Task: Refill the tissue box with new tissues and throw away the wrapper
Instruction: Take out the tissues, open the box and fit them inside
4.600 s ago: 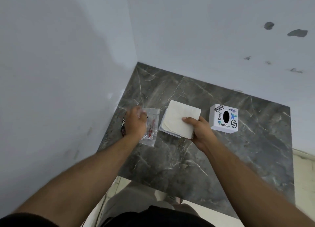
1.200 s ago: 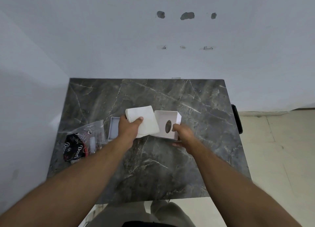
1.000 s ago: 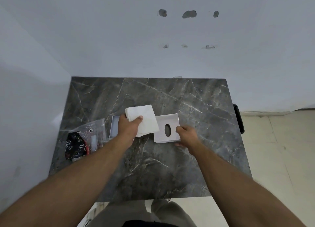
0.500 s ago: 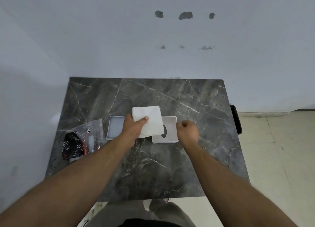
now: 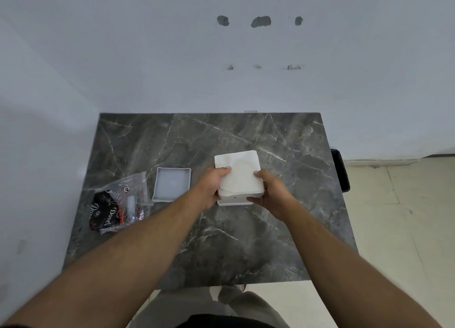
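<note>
Where half a second back the right hand (image 5: 273, 194) hung loose beside the box, it has now closed in, and both hands pinch the tissue stack (image 5: 240, 176) from either side, the left hand (image 5: 211, 187) at its 9 o'clock edge, thumb on top. White, folded, slightly rumpled, the stack sits directly over the tissue box (image 5: 234, 201), hiding all but its near white rim. Over at 9 o'clock the box's other half (image 5: 171, 187) lies open-side up on the marble table (image 5: 234, 241), and beyond it the crumpled clear wrapper (image 5: 120, 204), black and red print showing.
</note>
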